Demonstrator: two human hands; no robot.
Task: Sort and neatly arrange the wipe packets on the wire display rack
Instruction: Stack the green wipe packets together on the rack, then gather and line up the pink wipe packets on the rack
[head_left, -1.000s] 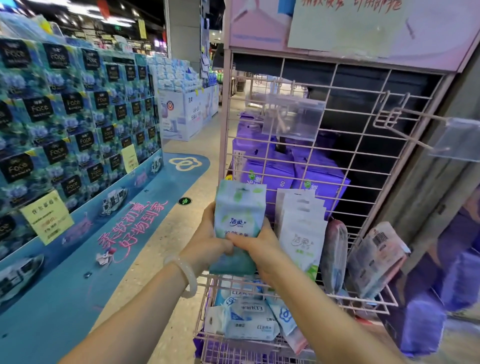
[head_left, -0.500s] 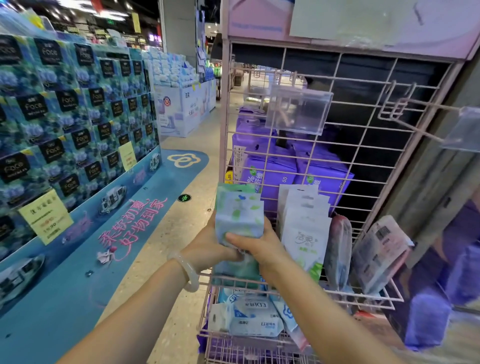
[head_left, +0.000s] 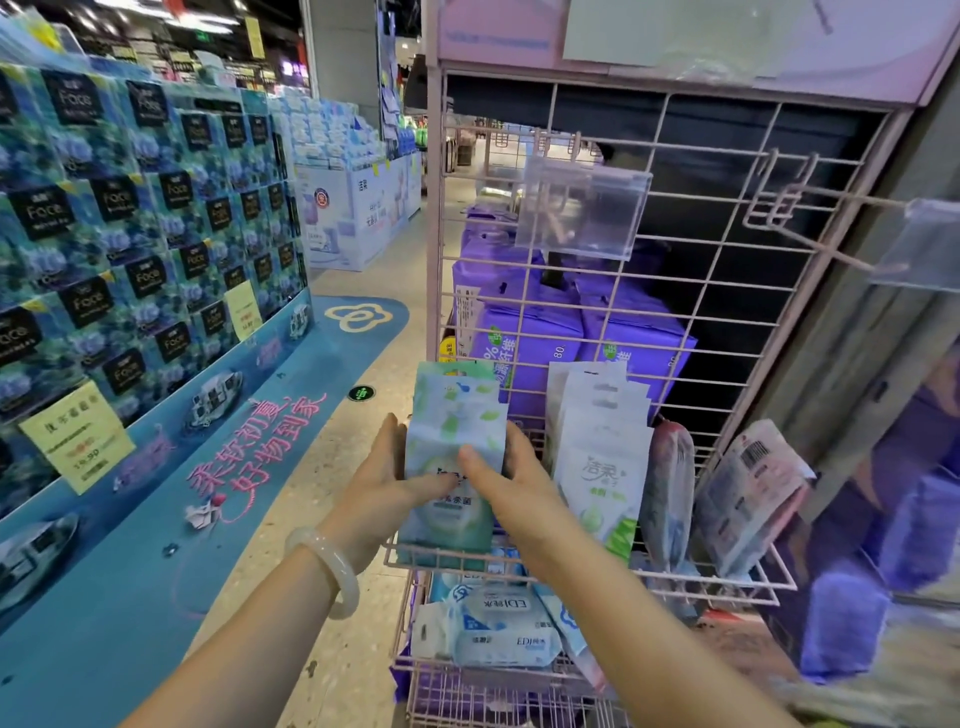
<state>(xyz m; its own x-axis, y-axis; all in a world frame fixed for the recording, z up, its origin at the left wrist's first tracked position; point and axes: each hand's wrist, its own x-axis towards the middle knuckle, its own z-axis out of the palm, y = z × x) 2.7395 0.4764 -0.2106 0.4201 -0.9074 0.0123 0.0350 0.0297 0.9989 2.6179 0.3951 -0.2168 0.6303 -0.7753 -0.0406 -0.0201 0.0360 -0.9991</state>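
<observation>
Both hands close on one stack of wipe packets (head_left: 453, 457): the left hand (head_left: 382, 483) flat against its left edge with the thumb laid across the front, the right hand (head_left: 511, 480) cupping the right edge, thumb on the glossy face. The packets are soft, pale blue-green plastic pouches printed with green leaves, standing upright at the left end of the upper wire shelf (head_left: 717, 584). Just beside them stands a fanned row of white packets (head_left: 602, 452) with punched hang tabs, then a thin packet set edge-on (head_left: 670, 499) and a barcode-printed packet (head_left: 748, 499) leaning right. The display rack (head_left: 691, 291) is thin pink wire grid. Below, flat blue-white packs (head_left: 498, 631) lie heaped in the lower basket. A smooth, pale bangle (head_left: 332, 569) circles the left wrist.
</observation>
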